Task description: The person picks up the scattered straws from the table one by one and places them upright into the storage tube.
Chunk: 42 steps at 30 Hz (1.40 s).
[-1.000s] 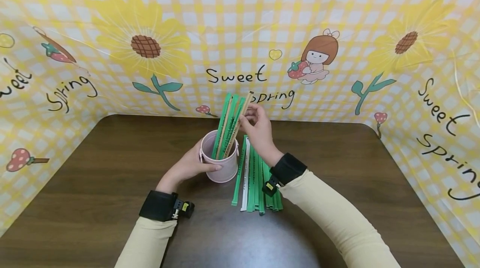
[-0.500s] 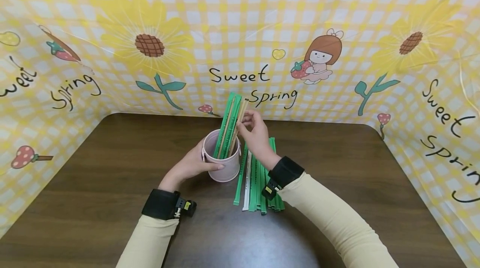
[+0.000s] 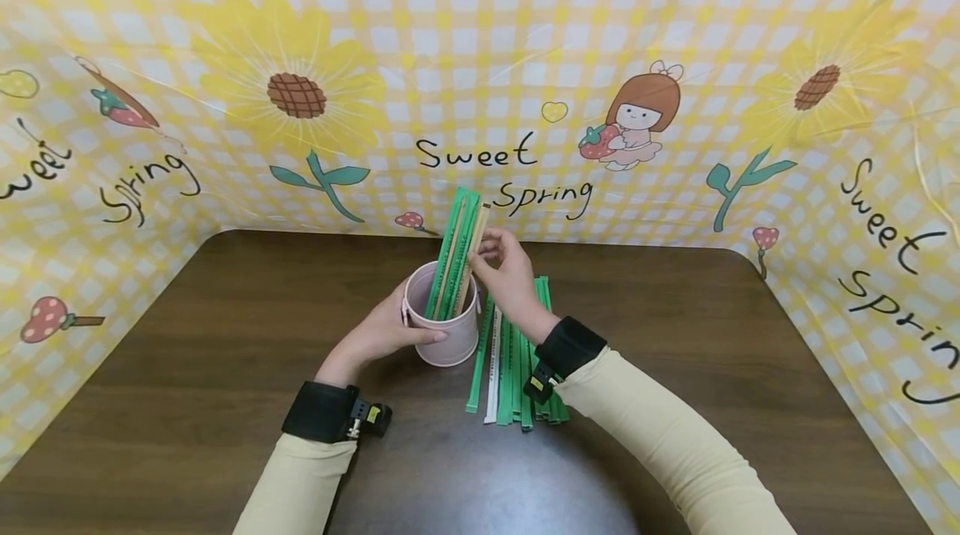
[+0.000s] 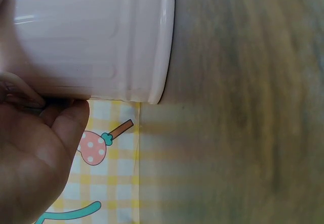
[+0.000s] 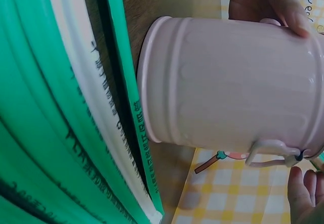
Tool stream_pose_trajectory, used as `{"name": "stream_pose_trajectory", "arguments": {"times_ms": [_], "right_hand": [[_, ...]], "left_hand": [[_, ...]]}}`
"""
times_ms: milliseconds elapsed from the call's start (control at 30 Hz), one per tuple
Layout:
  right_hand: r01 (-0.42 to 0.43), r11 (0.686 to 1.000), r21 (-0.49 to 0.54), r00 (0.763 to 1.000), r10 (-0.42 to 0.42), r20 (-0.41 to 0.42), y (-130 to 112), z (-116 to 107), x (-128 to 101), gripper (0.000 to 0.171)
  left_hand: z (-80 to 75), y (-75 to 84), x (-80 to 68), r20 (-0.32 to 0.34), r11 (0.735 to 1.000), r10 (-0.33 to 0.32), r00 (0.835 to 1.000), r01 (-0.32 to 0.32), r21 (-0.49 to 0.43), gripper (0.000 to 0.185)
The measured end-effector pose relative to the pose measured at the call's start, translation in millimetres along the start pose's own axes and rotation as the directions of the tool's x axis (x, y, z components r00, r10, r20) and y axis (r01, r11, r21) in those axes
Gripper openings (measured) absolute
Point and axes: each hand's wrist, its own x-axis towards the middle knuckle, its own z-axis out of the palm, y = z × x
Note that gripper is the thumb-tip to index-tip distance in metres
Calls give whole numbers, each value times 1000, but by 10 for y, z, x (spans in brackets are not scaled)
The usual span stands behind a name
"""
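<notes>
As the left hand (image 3: 384, 328) grips the bucket (image 3: 452, 347), the right hand (image 3: 513, 277) pinches a tan stick (image 3: 480, 227) inside

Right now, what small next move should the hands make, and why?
I'd probably ease the right hand off the rightmost tan stick: its lower end is inside the pink bucket, beside green sticks, and the left hand holds the bucket.

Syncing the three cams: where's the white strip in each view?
Head: just right of centre, below mid-height; the white strip is second from left among green strips.
Left wrist: not in it.
Right wrist: left half; the white strip slants from the top edge down towards bottom centre.
Shared landmark: pink bucket, in all three.
</notes>
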Motion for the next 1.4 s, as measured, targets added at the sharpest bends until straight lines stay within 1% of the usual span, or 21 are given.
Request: {"name": "stream_pose_trajectory", "arguments": {"times_ms": [67,133,200,267,333,433,467,500,567,667,733,800,867,967,1100,1167,1200,1267,1333,1400], "right_hand": [[-8,1000,-12,1000,8,15,8,-31,-8,41],[-36,999,-31,999,37,38,21,-92,-7,45],[-63,996,-70,996,67,62,35,-183,-4,45],[-81,987,-141,992,94,88,61,-312,2,42],[-89,970,-227,987,116,108,111,-452,0,38],[-110,929,-354,978,165,128,223,-655,-22,33],[-133,915,-380,972,195,129,267,-712,-33,32],[-163,905,-393,964,231,132,313,-764,-46,32],[-241,886,-397,939,317,137,412,-841,-77,34],[-354,850,-390,890,434,140,551,-889,-124,35],[-392,829,-399,867,478,141,609,-893,-146,35],[-402,816,-416,857,495,142,631,-892,-151,35],[-395,810,-432,858,494,142,626,-893,-143,35],[-374,805,-461,862,485,148,616,-893,-115,38],[-358,785,-505,868,479,129,623,-885,-90,40],[-348,766,-541,870,478,117,627,-883,-77,16],[-340,757,-559,873,475,112,626,-881,-71,7],[-314,741,-593,879,463,112,623,-871,-60,30],[-288,722,-629,881,458,122,624,-864,-53,47],[-276,716,-641,884,452,123,628,-859,-51,47]], "left_hand": [[3,-11,-3,3,1000,4,1000,-4,-1,101],[0,-19,-1,2,1000,10,1000,-10,3,101],[-8,-26,1,-3,1000,10,1000,-10,7,101],[-12,-27,9,-9,1000,8,1000,-8,8,101],[-14,-30,12,-11,1000,3,1000,-3,9,102],[-17,-38,16,-5,1000,2,1000,-2,9,102],[-21,-41,21,-1,1000,8,1000,-7,9,102],[-23,-43,24,0,1000,11,1000,-11,8,102],[-26,-50,24,3,1000,16,1000,-16,7,102],[-17,-59,8,4,1000,13,1000,-13,16,101],[-5,-57,-3,4,1000,6,1000,-6,21,101],[2,-54,-3,3,1000,12,1000,-12,24,101],[-3,-44,8,1,1000,21,1000,-21,22,101],[-22,-32,23,-1,1000,18,1000,-18,24,101],[-28,-9,38,2,999,0,1000,0,33,102],[-23,-3,46,4,999,2,1000,-2,33,102],[-20,-4,49,4,1000,2,1000,-2,31,101],[-14,-10,49,5,1000,5,1000,-5,24,101],[-9,-22,42,5,1000,0,1000,0,24,101],[-3,-34,36,4,1000,-8,1000,8,21,101]]}}
